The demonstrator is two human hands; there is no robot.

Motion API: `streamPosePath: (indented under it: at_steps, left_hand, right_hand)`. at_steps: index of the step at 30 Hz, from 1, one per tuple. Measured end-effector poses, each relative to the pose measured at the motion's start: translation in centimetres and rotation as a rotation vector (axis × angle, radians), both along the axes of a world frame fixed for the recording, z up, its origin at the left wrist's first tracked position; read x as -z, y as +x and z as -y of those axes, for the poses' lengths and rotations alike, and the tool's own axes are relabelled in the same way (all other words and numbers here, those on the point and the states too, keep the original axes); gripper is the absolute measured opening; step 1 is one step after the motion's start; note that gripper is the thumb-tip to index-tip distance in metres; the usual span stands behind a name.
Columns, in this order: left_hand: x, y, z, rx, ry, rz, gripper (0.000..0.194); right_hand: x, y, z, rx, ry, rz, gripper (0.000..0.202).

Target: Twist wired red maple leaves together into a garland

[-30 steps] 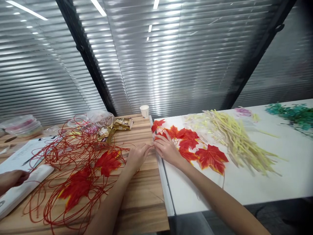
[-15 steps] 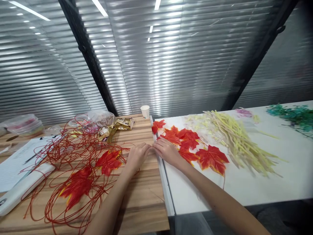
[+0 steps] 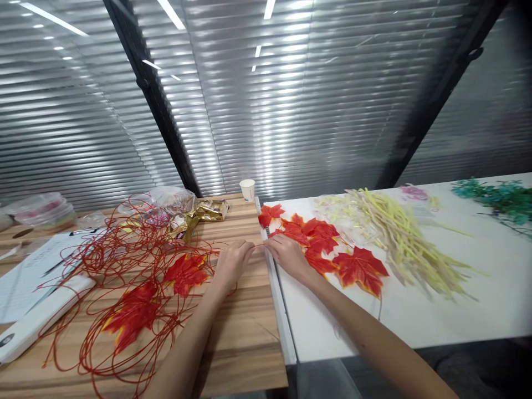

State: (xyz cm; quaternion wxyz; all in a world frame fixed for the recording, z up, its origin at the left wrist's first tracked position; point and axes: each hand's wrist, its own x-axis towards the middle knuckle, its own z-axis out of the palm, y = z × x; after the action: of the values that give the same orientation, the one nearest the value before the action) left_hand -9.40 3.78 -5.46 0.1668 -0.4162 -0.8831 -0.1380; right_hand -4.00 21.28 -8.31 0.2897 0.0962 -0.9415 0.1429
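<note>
Between my two hands a short stretch of red cord (image 3: 259, 245) runs taut over the seam of the two tables. My left hand (image 3: 233, 261) pinches it on the wooden side, and my right hand (image 3: 286, 256) pinches the other end above the white table. Left of my left hand spreads a tangle of red cord (image 3: 120, 244). Two red maple leaves lie among its loops, the upper leaf (image 3: 185, 274) and the lower leaf (image 3: 135, 313). Beyond my right hand several more red maple leaves (image 3: 361, 270) lie together on the white table.
A bundle of yellow strips (image 3: 407, 244) and green foliage (image 3: 499, 197) lie on the white table (image 3: 328, 335). The wooden table (image 3: 245, 343) holds a paper cup (image 3: 247, 190), gold wrappers (image 3: 211, 210), a clipboard with paper (image 3: 25, 277), a white bar-shaped object (image 3: 45, 318) and plastic tubs (image 3: 44, 210).
My hands have drawn slightly apart, my right hand moving a little to the right, so more of the red cord shows between them. The leaves on the tables lie as before.
</note>
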Motion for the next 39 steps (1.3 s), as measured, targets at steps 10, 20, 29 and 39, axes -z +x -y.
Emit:
streamPosePath:
  at_steps: [10, 20, 29, 39]
  left_hand:
    - [-0.4, -0.3, 0.5, -0.142, 0.132, 0.001, 0.020]
    - [-0.5, -0.5, 0.6, -0.150, 0.194, -0.008, 0.015]
    - [-0.8, -0.2, 0.7, -0.111, 0.228, -0.049, 0.019]
    - [-0.5, -0.3, 0.6, 0.008, 0.175, -0.068, 0.020]
  right_hand:
    - [-0.1, -0.2, -0.4, 0.069, -0.063, -0.060, 0.019]
    - [-0.2, -0.1, -0.7, 0.127, -0.216, -0.081, 0.019]
    - [-0.1, -0.1, -0.4, 0.129, -0.129, -0.119, 0.018]
    - [-0.5, 0.4, 0.6, -0.012, -0.010, -0.211, 0.023]
